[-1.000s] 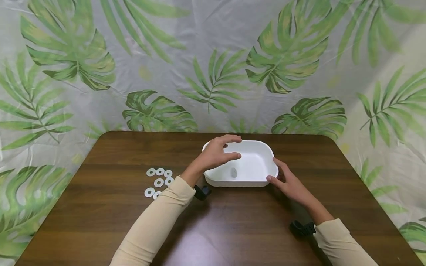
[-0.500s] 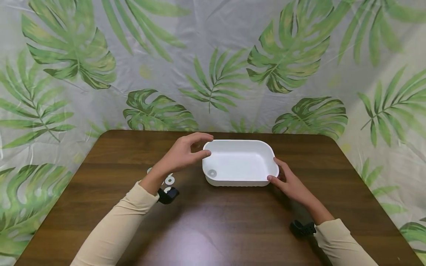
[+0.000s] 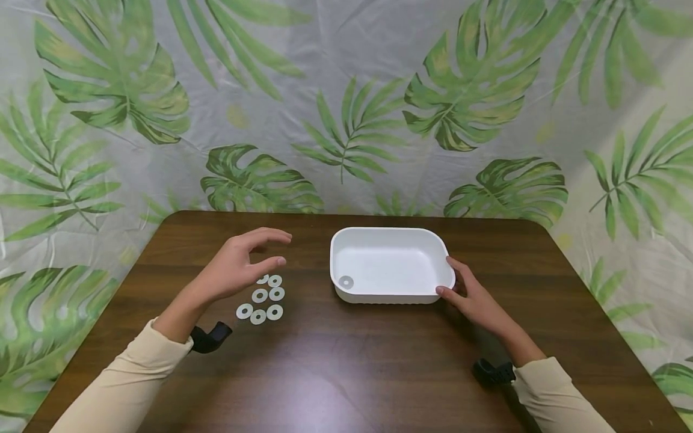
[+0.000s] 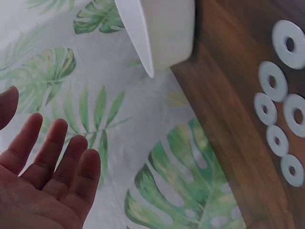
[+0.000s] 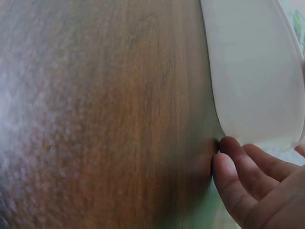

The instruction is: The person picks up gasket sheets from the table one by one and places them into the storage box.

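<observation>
My left hand (image 3: 233, 267) hovers over the left of the table with thumb and fingers spread apart, nothing between them. Beneath and beside it lie several flat pale washers (image 3: 254, 296), a few partly hidden by the hand. In the left wrist view its loosely bent fingers (image 4: 52, 157) are bare. A white oblong tub (image 3: 390, 299) with rounded corners stands right of the middle. One washer (image 3: 350, 283) lies inside, at the tub's near left corner. My right hand (image 3: 472, 297) grips the tub's right end, thumb at the near corner and fingers along the side.
The dark wooden table (image 3: 352, 361) ends at the back against a leaf-print cloth (image 3: 346, 120). Each wrist wears a black band, the left one (image 3: 211, 338) near the washers. Bare wood separates the washers from the tub.
My left hand has moved left from above the tub to beside the washers, uncovering most of them. The washer in the tub has shifted to its near left corner. My right hand has stayed put.
</observation>
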`<control>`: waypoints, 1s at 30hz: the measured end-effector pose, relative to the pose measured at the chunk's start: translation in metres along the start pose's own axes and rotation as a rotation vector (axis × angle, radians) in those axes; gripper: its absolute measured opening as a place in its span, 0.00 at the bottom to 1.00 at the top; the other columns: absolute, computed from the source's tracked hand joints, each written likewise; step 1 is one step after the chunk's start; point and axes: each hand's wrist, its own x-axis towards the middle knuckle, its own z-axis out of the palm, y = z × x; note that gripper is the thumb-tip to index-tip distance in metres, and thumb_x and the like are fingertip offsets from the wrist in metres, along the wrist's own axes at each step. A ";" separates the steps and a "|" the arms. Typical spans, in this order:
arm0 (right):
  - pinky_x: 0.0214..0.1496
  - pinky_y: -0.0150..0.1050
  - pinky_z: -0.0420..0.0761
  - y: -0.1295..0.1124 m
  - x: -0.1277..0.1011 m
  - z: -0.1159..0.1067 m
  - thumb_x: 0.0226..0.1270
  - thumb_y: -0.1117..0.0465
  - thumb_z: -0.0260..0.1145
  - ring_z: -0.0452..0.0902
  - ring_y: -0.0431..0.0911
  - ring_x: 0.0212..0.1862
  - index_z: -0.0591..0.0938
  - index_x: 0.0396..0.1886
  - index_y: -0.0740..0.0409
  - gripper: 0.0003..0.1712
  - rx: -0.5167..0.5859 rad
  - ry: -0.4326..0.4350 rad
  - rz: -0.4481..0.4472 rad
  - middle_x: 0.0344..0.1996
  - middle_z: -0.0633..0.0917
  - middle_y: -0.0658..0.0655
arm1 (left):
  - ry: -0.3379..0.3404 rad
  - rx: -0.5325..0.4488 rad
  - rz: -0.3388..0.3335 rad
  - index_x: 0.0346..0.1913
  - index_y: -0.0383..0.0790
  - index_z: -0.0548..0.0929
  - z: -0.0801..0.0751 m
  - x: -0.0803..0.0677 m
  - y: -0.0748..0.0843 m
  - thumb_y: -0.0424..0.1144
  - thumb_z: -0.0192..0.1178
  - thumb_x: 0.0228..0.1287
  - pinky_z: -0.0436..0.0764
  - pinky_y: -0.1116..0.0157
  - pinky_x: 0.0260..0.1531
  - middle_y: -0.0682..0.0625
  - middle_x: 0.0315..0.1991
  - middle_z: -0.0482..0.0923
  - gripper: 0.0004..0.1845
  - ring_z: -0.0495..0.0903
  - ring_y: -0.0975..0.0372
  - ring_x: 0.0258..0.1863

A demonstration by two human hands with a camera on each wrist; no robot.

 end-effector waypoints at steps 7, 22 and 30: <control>0.52 0.43 0.84 0.000 -0.001 0.000 0.72 0.57 0.63 0.76 0.66 0.59 0.48 0.78 0.62 0.46 -0.017 -0.003 -0.002 0.70 0.61 0.73 | -0.004 0.023 -0.031 0.58 0.47 0.82 -0.007 -0.013 -0.004 0.39 0.63 0.68 0.78 0.50 0.57 0.49 0.61 0.80 0.17 0.79 0.54 0.61; 0.59 0.60 0.79 -0.003 0.000 -0.002 0.73 0.54 0.61 0.71 0.70 0.65 0.46 0.79 0.60 0.46 -0.029 -0.025 0.022 0.73 0.58 0.74 | -0.018 0.065 -0.069 0.58 0.47 0.81 -0.016 -0.025 -0.013 0.40 0.63 0.69 0.81 0.51 0.53 0.49 0.61 0.79 0.16 0.83 0.56 0.52; 0.68 0.68 0.65 -0.009 0.002 -0.005 0.74 0.54 0.60 0.56 0.70 0.73 0.40 0.80 0.62 0.49 -0.011 -0.068 0.004 0.77 0.48 0.73 | 0.017 0.165 -0.135 0.57 0.42 0.82 -0.023 -0.030 -0.038 0.40 0.63 0.68 0.80 0.45 0.51 0.43 0.60 0.79 0.16 0.79 0.46 0.58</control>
